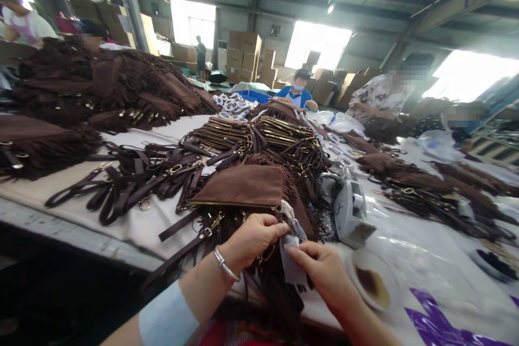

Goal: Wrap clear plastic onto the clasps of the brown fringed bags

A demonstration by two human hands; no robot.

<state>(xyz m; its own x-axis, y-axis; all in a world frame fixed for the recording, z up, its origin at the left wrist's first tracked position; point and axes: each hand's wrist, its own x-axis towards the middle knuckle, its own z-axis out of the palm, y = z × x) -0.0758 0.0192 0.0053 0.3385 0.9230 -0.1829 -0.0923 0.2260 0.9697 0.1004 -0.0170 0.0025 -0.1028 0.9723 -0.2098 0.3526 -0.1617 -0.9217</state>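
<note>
Fingers [279,229] pinch pale wrapping [292,270] left of illegible purple print [434,325].

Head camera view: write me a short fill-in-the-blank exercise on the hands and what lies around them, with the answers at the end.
1. The silver-coloured metal bangle is worn on the person's ____ wrist.
2. The left hand and the right hand both hold thin, whitish, crumpled wrapping near a corner of a flat, ____ fabric pouch.
3. The bold, glossy marking at the picture's lower right is coloured ____.

Missing words: left; brown; purple.
</note>
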